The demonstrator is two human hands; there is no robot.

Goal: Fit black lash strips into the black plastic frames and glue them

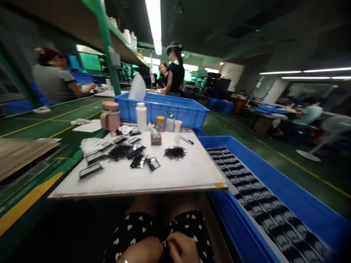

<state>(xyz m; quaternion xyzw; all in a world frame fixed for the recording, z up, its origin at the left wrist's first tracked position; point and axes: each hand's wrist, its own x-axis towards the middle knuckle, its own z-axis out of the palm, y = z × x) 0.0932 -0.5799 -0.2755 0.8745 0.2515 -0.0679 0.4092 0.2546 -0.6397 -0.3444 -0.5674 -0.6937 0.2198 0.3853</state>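
Note:
Both hands rest low over my lap, on black cloth with white hearts. My left hand (146, 250) lies across the thigh; its fingers are hidden and blurred. Beside it, my right hand (183, 249) has its fingers bent together, and anything in them cannot be made out. On the white board (175, 179) above the lap sit several black rectangular frames (90, 170) with clear windows. A large heap of thin black strips (119, 151) lies among them, and a smaller heap of black strips (174, 152) lies to the right.
A pink jar (111, 116), white bottle (141, 116), several small containers and a marker (186, 139) stand or lie toward the board's back. Behind is a blue crate (170, 109); at right, a blue bin (238, 146) holds rows of dark parts. Co-workers are farther back.

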